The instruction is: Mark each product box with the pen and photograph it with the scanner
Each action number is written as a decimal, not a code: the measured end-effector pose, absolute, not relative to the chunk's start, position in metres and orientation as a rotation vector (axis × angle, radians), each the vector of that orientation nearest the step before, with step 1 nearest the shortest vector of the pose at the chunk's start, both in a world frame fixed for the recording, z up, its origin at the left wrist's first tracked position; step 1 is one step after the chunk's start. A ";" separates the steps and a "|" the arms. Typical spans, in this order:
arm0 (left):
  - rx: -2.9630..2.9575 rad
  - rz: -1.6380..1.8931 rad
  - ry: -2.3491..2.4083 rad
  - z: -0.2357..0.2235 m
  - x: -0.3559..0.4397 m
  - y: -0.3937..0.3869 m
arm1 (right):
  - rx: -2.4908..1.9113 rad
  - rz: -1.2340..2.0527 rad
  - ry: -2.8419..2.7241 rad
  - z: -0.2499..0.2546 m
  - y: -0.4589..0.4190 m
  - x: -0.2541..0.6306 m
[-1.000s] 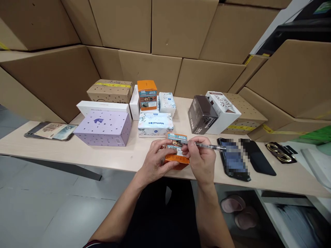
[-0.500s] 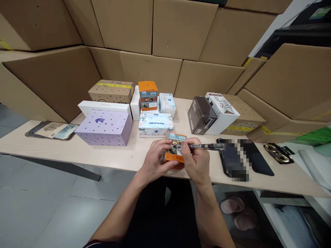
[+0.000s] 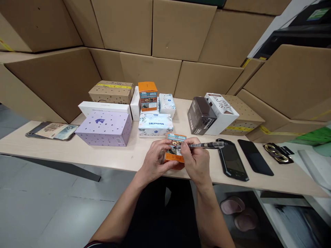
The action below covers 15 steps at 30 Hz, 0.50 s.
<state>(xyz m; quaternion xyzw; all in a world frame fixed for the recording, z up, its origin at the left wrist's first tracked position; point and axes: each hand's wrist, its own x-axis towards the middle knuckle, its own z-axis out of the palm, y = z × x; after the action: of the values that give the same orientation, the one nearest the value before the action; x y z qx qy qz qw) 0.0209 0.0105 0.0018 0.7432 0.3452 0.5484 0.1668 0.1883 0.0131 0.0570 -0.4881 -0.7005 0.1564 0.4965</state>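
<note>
A small orange box (image 3: pixel 176 137) with a teal printed panel is at the table's front edge, gripped along its left side by my left hand (image 3: pixel 155 156). Between the thumb and fingers of my right hand (image 3: pixel 198 160) is a pen (image 3: pixel 208 145) with a clear, dark-marked barrel. Its tip points left over the box's printed face, and whether it touches is too small to tell. Just behind the box lies a white tissue pack (image 3: pixel 156 125) with blue lettering. A matching orange box (image 3: pixel 148 96) sits on another tissue pack farther back.
A lilac box (image 3: pixel 103 128) and banknotes (image 3: pixel 55 131) are on the left of the table (image 3: pixel 121 156). To the right stand a dark brown box (image 3: pixel 201 115) and a white box (image 3: pixel 223 113). A handheld device (image 3: pixel 234 160), a black phone (image 3: pixel 255 156) and gold scissors (image 3: pixel 277 153) lie at front right.
Both hands keep nearly the same place, still gripping the orange box and the pen. The handheld device, blurred by a mosaic before, now shows plainly.
</note>
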 end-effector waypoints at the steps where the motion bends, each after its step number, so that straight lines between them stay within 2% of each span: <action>1: 2.118 1.563 0.983 0.002 0.021 0.011 | -1.183 0.376 -1.694 0.057 0.013 0.188; 15: 2.101 1.607 0.958 0.000 0.022 0.012 | -1.149 0.557 -1.552 0.052 0.013 0.189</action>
<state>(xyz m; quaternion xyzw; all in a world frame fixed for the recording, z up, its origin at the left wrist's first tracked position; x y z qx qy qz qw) 0.0219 0.0118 -0.0005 0.7368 0.3360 0.5635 0.1637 0.1893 0.0131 0.0521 -0.4826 -0.6520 0.2340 0.5360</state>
